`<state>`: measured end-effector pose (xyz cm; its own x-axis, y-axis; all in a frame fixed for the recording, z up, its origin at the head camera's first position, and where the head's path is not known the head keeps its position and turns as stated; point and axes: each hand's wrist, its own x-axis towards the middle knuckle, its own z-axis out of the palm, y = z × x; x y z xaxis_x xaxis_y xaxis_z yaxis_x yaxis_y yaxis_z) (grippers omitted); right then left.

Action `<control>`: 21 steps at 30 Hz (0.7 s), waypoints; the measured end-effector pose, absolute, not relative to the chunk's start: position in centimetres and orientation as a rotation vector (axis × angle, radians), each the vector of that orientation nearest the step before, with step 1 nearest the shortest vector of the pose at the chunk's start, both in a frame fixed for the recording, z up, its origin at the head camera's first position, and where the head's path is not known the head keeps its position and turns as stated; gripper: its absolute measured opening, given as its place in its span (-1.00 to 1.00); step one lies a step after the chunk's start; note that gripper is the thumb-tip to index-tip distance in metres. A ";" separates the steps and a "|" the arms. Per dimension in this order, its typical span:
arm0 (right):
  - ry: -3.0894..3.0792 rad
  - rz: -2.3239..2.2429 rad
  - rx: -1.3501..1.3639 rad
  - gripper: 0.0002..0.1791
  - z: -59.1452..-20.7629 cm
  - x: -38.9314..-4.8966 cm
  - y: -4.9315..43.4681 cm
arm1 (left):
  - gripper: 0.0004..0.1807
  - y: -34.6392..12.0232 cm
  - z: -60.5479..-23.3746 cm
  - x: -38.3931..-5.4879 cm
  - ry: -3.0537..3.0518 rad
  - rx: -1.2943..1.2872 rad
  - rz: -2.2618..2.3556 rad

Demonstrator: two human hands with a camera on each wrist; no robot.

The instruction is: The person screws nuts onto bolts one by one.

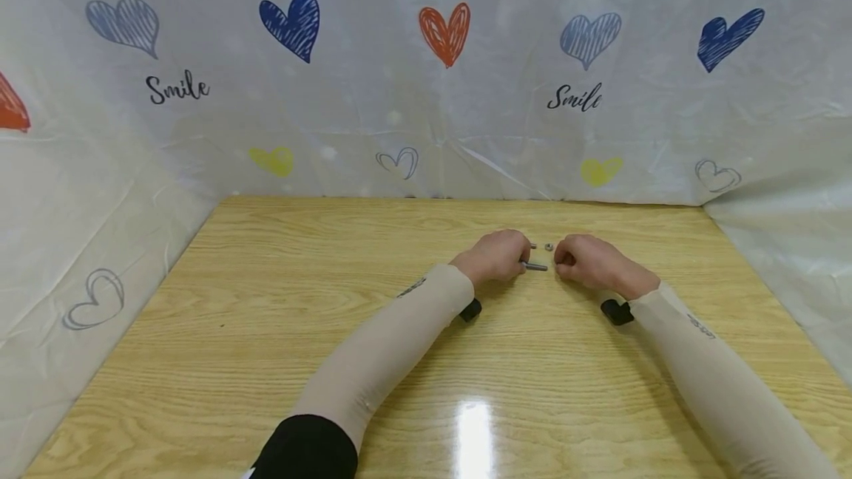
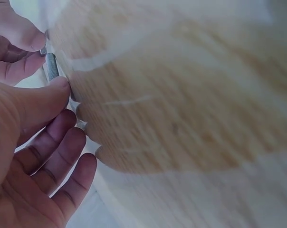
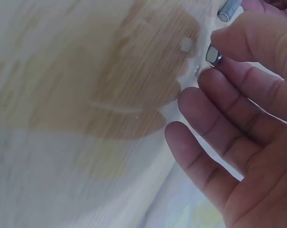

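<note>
My left hand [image 1: 501, 253] pinches a metal bolt [image 1: 536, 267] between thumb and fingers, its threaded end pointing right. The bolt's other end is hidden by the hand. In the right wrist view, a small hex nut [image 3: 213, 55] is pinched between the thumb and forefinger of my right hand [image 1: 595, 261]. A short gap separates this nut from the tip of the bolt. Just beyond the hands, a second nut [image 1: 549, 247] lies on the table. Left of it, a short piece of another metal rod [image 1: 533, 246] shows from behind my left hand.
The wood-grain table [image 1: 279, 316] extends around both arms. A pale cloth backdrop [image 1: 499, 117] with printed hearts rises behind the table's far edge and along its sides. Black wrist-worn cameras [image 1: 617, 312] sit beneath the wrists.
</note>
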<state>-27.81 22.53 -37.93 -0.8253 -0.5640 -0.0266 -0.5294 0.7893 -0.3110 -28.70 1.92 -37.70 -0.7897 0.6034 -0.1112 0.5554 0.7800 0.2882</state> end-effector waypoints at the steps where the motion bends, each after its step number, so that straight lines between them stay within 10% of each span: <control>1: 2.870 -0.439 -0.871 -0.94 -37.9 -27.8 22.5 | -0.88 1.9 -37.7 -28.7 2.777 0.912 0.356; 21: 2.978 -0.516 -0.876 -0.86 -38.3 -26.5 22.4 | -0.92 -0.1 -37.6 -27.5 2.862 0.961 0.410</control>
